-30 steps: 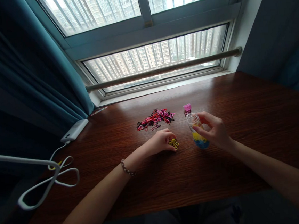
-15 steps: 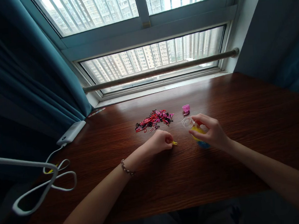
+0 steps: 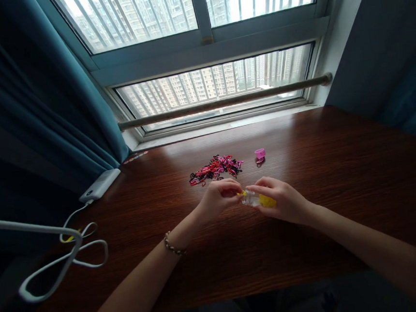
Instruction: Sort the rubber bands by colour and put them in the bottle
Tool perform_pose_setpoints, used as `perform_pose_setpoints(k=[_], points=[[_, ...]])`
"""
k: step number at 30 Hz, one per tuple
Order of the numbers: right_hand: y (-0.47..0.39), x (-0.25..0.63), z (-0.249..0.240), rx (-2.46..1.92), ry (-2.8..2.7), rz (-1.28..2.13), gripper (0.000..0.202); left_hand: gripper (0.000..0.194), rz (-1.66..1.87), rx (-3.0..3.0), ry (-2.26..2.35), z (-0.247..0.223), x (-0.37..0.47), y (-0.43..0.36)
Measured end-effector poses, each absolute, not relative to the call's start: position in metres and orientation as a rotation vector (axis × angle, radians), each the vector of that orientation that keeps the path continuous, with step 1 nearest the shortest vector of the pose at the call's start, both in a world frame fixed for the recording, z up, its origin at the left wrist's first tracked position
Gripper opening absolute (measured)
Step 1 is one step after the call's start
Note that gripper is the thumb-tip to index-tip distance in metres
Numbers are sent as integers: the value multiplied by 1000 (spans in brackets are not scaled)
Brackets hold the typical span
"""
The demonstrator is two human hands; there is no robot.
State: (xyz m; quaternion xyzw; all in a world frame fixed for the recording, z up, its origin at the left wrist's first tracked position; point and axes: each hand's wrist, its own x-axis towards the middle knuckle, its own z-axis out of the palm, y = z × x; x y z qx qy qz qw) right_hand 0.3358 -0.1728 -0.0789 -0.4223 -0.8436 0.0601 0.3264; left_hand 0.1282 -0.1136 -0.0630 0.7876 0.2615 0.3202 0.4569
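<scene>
My right hand (image 3: 284, 201) is wrapped round a small clear bottle (image 3: 251, 199), which lies tilted with its open mouth toward the left. Yellow contents (image 3: 267, 200) show through its wall; my fingers hide the rest. At the mouth, my left hand (image 3: 222, 196) pinches a small yellow rubber band (image 3: 242, 193); whether it is one band or a few I cannot tell. Just beyond my left hand lies a loose pile of red, pink and black rubber bands (image 3: 218, 167). A pink cap (image 3: 259, 153) sits farther back, beside a dark pink band (image 3: 260, 162).
The brown wooden table (image 3: 325, 165) reaches to the window sill. On the left are a white power bank (image 3: 99, 185), a looped white cable (image 3: 91, 241) and a white bent rod (image 3: 28, 225). A blue curtain (image 3: 92, 122) hangs at the left, and a rail (image 3: 225, 102) crosses the window.
My right hand has brought the bottle left and tipped it toward my left hand. My left hand has lifted the yellow band from the table to the bottle's mouth.
</scene>
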Motion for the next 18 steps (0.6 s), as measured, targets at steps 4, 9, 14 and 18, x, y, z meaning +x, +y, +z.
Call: perform_pose_setpoints(k=[4,9,14,18], points=[[-175,332,-80,-1113,-2206,175,45,17,875,1970,677,-66,131,-123],[-175,332,-81,-1110,-2158,176,44,24,966,1803,743,-74,131,-129],[-173,333,-81,-1109,-2099,229,42,33,908,1678,668,-68,131,-134],[-173,334,-81,-1096,-2098,245,43,23,930,1795,676,-63,128,-134]])
